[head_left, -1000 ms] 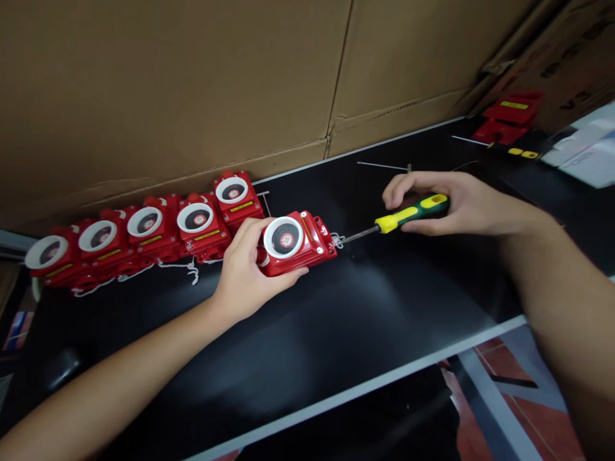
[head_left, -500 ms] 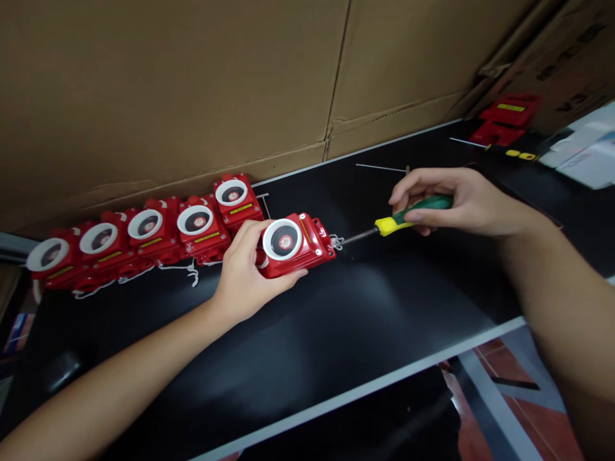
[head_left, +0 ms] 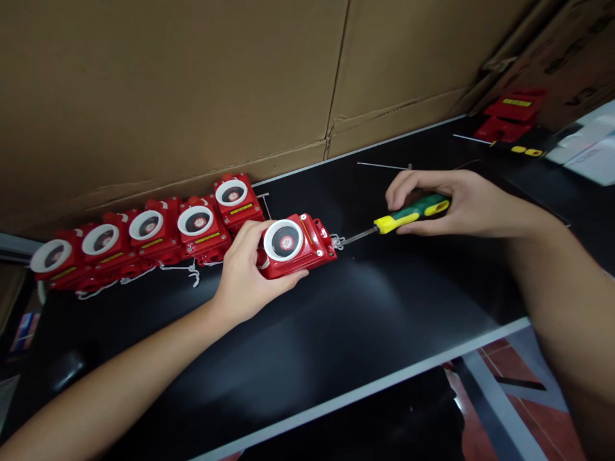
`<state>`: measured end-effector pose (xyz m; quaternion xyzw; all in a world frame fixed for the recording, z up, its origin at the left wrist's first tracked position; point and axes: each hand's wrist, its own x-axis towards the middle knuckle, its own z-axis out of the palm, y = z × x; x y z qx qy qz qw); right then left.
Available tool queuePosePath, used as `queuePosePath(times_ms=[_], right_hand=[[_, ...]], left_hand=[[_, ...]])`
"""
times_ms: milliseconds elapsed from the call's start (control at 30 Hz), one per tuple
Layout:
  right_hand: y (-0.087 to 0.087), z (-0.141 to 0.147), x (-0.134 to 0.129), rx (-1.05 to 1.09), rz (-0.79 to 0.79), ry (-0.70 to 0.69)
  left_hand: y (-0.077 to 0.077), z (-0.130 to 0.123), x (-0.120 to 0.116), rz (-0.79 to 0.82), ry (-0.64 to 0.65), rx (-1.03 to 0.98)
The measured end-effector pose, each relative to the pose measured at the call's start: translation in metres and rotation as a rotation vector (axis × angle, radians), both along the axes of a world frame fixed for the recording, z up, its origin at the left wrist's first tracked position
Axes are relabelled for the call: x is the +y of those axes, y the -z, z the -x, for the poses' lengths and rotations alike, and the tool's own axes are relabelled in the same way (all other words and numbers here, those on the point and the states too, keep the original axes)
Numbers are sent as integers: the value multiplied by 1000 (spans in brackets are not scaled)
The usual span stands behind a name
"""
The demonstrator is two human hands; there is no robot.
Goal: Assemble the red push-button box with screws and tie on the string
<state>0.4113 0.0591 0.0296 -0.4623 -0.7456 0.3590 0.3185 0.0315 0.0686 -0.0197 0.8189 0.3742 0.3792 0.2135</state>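
Observation:
My left hand (head_left: 247, 272) is wrapped round a red device (head_left: 312, 246) with a white ring on its face, low over the black table (head_left: 288, 358). Fingers of my right hand (head_left: 432, 205) grip a screwdriver (head_left: 391, 222) with a green and yellow handle. Its shaft points left and its tip is at the white cord (head_left: 337, 242) at the device's right end; exact contact is too small to tell. Left of my left hand, several similar red devices (head_left: 199, 224) stand in a row with white cords at their bases.
Cardboard (head_left: 216, 83) lines the table's back edge. Behind my right hand lies a thin metal rod (head_left: 382, 166). At the far right are an open red device (head_left: 514, 115), another screwdriver (head_left: 523, 151) and a white box (head_left: 589, 150).
The screwdriver has turned in my right hand, so a yellow patch now shows on its handle, and the fingers have shifted slightly. The view has moved a little; my left hand keeps its hold.

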Motion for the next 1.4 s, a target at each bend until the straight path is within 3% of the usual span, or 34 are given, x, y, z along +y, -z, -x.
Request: queuePosePath(times_ms=[400,667,933,1233,1400], right_hand=[[-6,6,-7,98,106,69],[1,9,-6,73,171,93],[0,4,-3,-3,23,-38],[-1,5,-8,64,25,78],[1,5,-10,55,182,61]], left_hand=[[0,1,1,-10,1,19],[-1,0,0,-23,25,18],[-1,2,-1,-26,3,29],[-1,0,0,-58,20,29],[2,0,0,-47,38,-3]])
